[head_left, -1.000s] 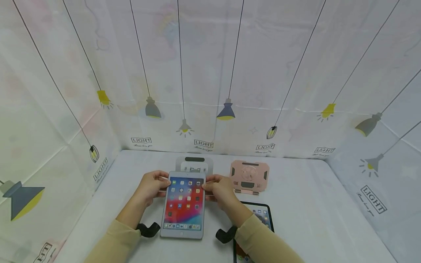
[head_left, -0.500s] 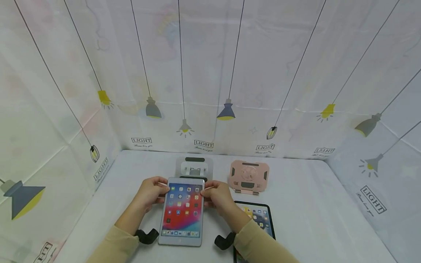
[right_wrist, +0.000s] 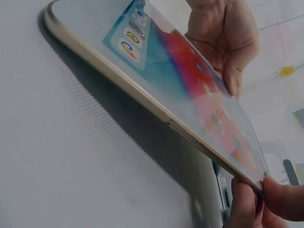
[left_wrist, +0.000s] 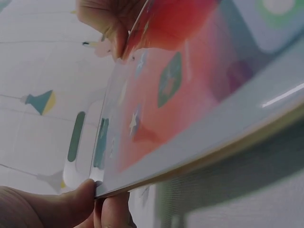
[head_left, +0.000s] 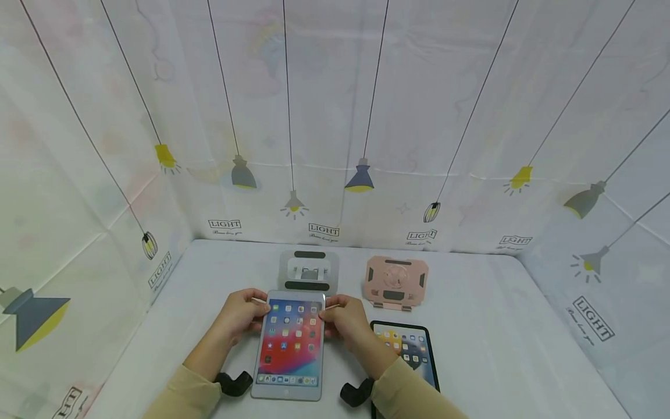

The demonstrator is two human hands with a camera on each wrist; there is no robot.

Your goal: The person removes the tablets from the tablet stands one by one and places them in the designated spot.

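A white tablet (head_left: 287, 343) with a lit home screen is held in front of the person. My left hand (head_left: 241, 314) pinches its left edge near the far corner, thumb on top and fingers beneath. On the opposite edge, my right hand (head_left: 348, 320) grips it in the same way. In the right wrist view the tablet (right_wrist: 156, 85) slopes, its far end raised above the white surface and its near end low; a shadow lies under it. Just beyond its far edge rests a grey-white stand (head_left: 282, 272) with dark pads.
A pink stand (head_left: 396, 282) lies at the back, to the right of the grey-white one. A black-framed tablet (head_left: 413, 349) lies on the white table (head_left: 502, 337), partly hidden by the right forearm. Patterned cloth walls (head_left: 335, 116) enclose the back and sides.
Both hands have brought the white tablet toward the person, away from the grey-white stand, whose near dark pad now shows. The two stands and the black-framed tablet have stayed put.
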